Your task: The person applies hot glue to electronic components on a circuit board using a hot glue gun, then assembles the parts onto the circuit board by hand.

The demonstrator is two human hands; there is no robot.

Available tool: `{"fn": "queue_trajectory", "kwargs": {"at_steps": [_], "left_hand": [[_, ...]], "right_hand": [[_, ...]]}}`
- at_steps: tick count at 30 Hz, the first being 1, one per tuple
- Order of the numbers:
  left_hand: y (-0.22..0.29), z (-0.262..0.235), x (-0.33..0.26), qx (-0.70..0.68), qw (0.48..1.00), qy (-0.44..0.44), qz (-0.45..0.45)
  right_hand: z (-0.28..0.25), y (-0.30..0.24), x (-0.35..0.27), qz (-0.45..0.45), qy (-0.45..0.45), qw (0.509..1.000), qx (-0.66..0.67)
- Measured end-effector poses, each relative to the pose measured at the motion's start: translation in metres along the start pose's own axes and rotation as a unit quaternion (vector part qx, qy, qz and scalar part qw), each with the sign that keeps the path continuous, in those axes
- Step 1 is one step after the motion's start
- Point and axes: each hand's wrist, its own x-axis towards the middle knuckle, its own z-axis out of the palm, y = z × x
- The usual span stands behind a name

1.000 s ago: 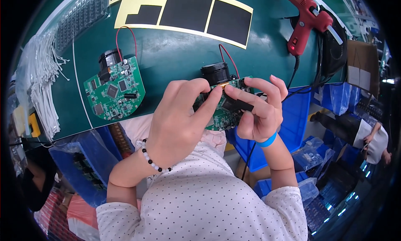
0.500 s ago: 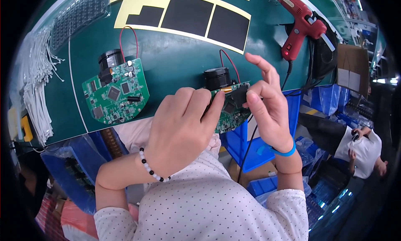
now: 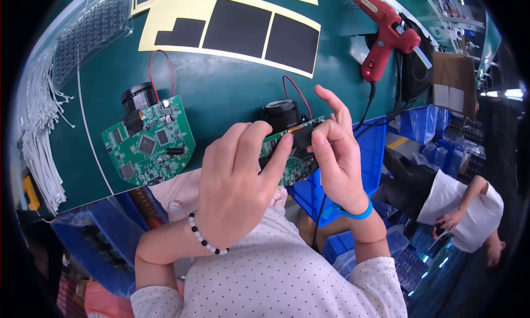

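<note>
A green circuit board (image 3: pixel 295 170) with a black lens (image 3: pixel 281 114) and a red wire loop lies at the table's front edge, partly hidden by my hands. My left hand (image 3: pixel 234 180) grips it from the left, its index fingertip pressing beside a small orange strip (image 3: pixel 293 129) below the lens. Between the thumb and bent index finger of my right hand (image 3: pixel 339 163) is the edge of a black sticker piece (image 3: pixel 302 137), which lies over the board's chips. The other right fingers are raised. A second similar board (image 3: pixel 152 144) with its lens (image 3: pixel 138 97) rests to the left.
A yellow backing sheet (image 3: pixel 226 50) with black stickers lies at the back. A red glue gun (image 3: pixel 381 36) and its cable stand at right. White cable ties (image 3: pixel 41 136) and a clear blister tray (image 3: pixel 91 34) are left. Blue bins sit below the table; another person (image 3: pixel 458 207) is at right.
The view has shifted slightly, so the table's things appear lower and further left. Both hands keep nearly the same place on the board, the right still pinching the black sticker's edge.
</note>
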Motion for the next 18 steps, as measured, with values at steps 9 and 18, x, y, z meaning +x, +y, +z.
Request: {"fn": "queue_trajectory", "kwargs": {"at_steps": [9,18], "left_hand": [[0.0017,-0.0039,0.0011,-0.045,0.998,-0.041,-0.031],[-0.0012,-0.0001,-0.0003,-0.034,0.999,-0.023,-0.017]], "right_hand": [[0.0023,-0.0020,0.0006,0.012,-0.002,1.000,-0.021],[0.0074,0.0013,0.0012,-0.026,0.028,0.996,-0.082]]}}
